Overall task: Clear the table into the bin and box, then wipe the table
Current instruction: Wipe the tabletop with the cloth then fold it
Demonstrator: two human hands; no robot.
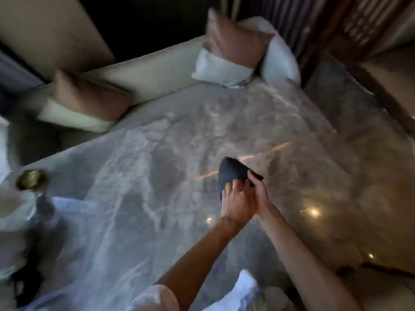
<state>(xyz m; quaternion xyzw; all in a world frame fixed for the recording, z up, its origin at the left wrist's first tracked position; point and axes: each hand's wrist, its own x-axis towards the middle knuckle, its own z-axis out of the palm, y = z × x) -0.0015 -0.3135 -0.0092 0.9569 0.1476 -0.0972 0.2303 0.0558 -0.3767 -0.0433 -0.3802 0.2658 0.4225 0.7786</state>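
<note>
A dark blue cloth (231, 170) lies bunched on the grey marble table (139, 176), a little right of its middle. Both of my hands press on the near end of the cloth. My left hand (238, 204) lies flat with its fingers over the cloth's near edge. My right hand (260, 191) crosses beside it and pinches the cloth's right corner. The whole frame is blurred by motion.
A brass bowl (30, 179) stands at the table's left edge, with blurred white and dark things (33, 212) beside it. A beige sofa (143, 72) with pink and white cushions (233, 46) runs along the far side. Something white (242, 292) shows at the near edge.
</note>
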